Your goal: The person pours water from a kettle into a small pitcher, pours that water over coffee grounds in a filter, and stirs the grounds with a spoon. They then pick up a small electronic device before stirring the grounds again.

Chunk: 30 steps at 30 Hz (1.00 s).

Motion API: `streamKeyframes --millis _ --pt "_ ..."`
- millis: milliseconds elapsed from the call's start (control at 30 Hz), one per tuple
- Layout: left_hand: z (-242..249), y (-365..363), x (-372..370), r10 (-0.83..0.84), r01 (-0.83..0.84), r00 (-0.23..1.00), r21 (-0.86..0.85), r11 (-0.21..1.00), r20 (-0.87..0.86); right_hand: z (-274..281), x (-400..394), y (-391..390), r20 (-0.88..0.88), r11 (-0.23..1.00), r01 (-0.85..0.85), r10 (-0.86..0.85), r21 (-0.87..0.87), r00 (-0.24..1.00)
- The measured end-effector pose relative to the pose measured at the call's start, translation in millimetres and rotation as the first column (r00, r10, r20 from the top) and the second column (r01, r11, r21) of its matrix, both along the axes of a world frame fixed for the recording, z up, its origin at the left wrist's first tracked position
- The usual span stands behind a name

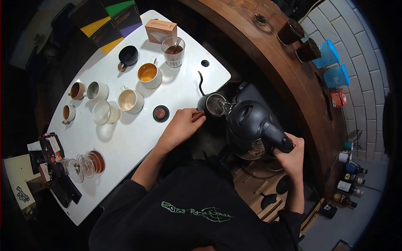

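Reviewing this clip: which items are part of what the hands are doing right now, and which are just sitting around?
In use:
right hand gripping the black electric kettle
left hand holding the small gooseneck kettle by its handle, the black kettle's spout tipped over its open top

Lying about:
cups on the white table
glass of coffee grounds
cardboard box
glass dripper

Glossy black plastic kettle (251,125); matt white table (138,138).
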<state>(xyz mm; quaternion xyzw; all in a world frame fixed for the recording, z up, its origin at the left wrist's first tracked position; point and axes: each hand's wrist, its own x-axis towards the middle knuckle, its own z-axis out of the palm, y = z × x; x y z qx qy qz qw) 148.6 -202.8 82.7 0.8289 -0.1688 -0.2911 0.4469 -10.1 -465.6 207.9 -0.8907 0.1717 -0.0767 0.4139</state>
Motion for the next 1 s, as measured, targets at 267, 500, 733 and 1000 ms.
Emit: streamKeyframes --millis 267,500,733,1000 --pt "1 5 9 0.031 -0.031 0.999 -0.042 0.999 0.01 -5 5 -3 -0.051 0.999 0.012 -0.01 0.044 0.999" --pt "-2 4 11 0.045 -0.045 0.999 -0.069 0.997 0.007 -3 4 -2 -0.031 1.0 0.017 -0.016 0.011 0.999" --pt "3 1 12 0.018 -0.018 1.0 -0.007 1.0 0.008 0 0 -6 -0.055 0.999 0.024 -0.023 0.023 0.998" --pt "1 0 8 0.016 -0.016 1.0 -0.006 1.0 -0.001 2 -1 -3 -0.035 0.998 0.044 -0.042 0.045 0.999"
